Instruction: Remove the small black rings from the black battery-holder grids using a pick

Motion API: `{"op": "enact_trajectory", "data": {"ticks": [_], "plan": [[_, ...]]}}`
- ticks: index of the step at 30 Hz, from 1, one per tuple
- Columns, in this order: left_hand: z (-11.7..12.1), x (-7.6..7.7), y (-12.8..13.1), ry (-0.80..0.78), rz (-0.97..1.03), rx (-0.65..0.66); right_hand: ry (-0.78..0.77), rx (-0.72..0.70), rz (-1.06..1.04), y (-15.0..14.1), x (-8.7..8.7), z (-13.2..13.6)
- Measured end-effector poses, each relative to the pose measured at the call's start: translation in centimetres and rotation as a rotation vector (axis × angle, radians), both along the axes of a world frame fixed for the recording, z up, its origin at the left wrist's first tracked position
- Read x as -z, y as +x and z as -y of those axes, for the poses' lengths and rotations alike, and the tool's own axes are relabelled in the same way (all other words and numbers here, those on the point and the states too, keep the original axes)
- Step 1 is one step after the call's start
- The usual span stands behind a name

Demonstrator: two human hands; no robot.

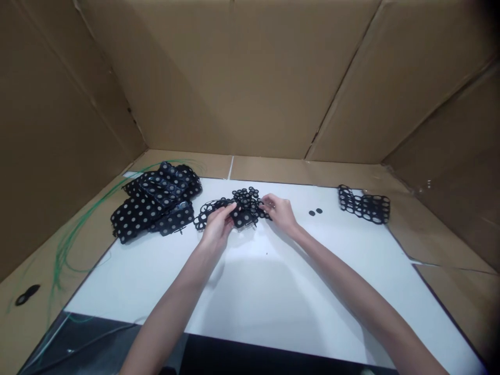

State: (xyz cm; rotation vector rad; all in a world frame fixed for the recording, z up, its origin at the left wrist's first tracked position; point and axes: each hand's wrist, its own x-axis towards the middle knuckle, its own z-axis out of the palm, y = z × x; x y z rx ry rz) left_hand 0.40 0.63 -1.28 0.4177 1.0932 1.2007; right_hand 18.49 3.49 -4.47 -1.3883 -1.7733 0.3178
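My left hand is closed, thumb on top, on a small black dotted sheet piece above the white board. My right hand has its fingers pinched at the right edge of a black ring cluster, which adjoins the dotted piece. Where one part ends and the other starts is hard to make out. Loose black ring webbing lies behind and left of my left hand, partly covered by it. Two small black discs rest on the board to the right of my right hand.
A heap of black sheets with grey dots lies at the left. Black webbing with round holes sits at the far right. Green strands curl along the left edge. Cardboard walls enclose the white board.
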Motion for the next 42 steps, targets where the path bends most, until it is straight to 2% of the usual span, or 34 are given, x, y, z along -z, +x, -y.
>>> {"op": "enact_trajectory", "data": {"ticks": [2,4,5,8,10,13,17,21,26,32,37,42], "plan": [[0.2,-0.2,0.1,0.008,0.005,0.056,0.006,-0.019,0.020,-0.2,0.5,0.0],[0.4,-0.4,0.3,0.015,0.004,0.057,0.050,-0.053,0.015,-0.5,0.0,0.6],[0.5,-0.5,0.3,0.017,0.004,0.051,0.079,-0.100,0.011,-0.7,-0.5,0.9],[0.7,-0.8,0.4,0.017,0.011,0.051,0.147,-0.376,0.045,-1.4,-2.0,2.1],[0.8,-0.9,0.4,0.015,0.013,0.081,0.165,-0.461,0.104,-1.8,-2.5,2.5],[0.9,-0.6,0.4,0.014,0.004,0.114,0.190,-0.416,0.189,-2.1,-2.2,2.7],[0.9,-0.3,0.5,0.003,-0.013,0.081,0.214,-0.350,0.266,-2.3,-1.6,2.8],[0.8,-0.3,0.6,0.016,-0.009,0.062,0.293,-0.298,0.344,-2.5,-1.8,3.3],[0.8,-0.2,0.5,0.026,-0.003,0.056,0.400,-0.283,0.483,-2.6,-1.9,3.8],[1.1,0.2,0.9,0.050,-0.001,0.036,0.495,-0.320,0.543,-2.5,-1.7,3.9],[0.8,0.0,0.8,0.022,-0.010,0.004,0.496,-0.362,0.493,-2.5,-1.8,3.9],[0.2,-0.1,0.7,-0.003,-0.026,-0.081,0.379,-0.351,0.218,-2.8,-1.0,3.7]]}}
